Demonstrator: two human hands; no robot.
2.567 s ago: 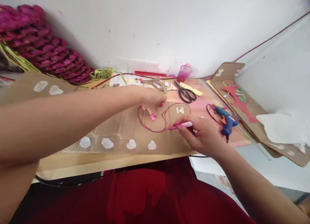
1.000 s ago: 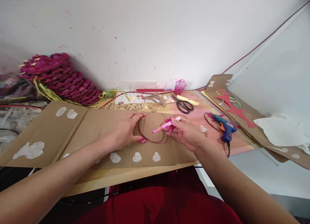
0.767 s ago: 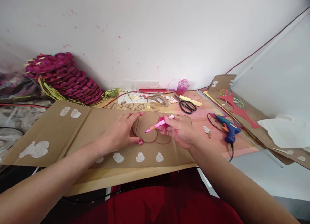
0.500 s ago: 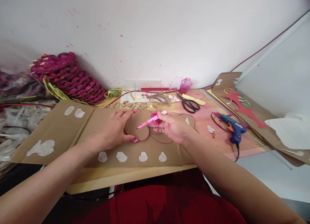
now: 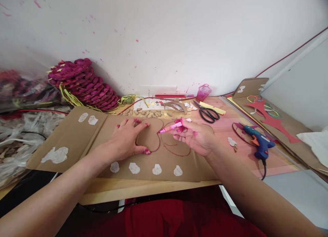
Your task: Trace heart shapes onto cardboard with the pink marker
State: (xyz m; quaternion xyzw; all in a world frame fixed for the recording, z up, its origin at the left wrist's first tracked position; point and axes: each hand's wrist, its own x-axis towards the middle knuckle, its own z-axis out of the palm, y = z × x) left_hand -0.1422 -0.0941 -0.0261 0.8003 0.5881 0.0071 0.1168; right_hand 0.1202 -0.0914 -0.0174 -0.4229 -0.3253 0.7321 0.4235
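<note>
Fingers of the right hand (image 5: 196, 136) pinch one pink marker (image 5: 173, 127), partly hiding one of two circle outlines (image 5: 179, 155) on the cardboard sheet (image 5: 167, 173); the left hand's (image 5: 125, 138) are spread beside the other. Beyond the fingertips are scattered peanuts (image 5: 147, 114), one pair of scissors (image 5: 202, 108), one pink cup (image 5: 203, 92); rightward, one glue gun (image 5: 262, 144); nearer, four white patches (image 5: 157, 169) in a row.

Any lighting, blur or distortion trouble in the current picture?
All in the head view: light soft and even, faint shadow on the wall beside the magenta stack; far-left bag smeared; wide-angle stretch on both forearms; scissors and marker clear enough.
</note>
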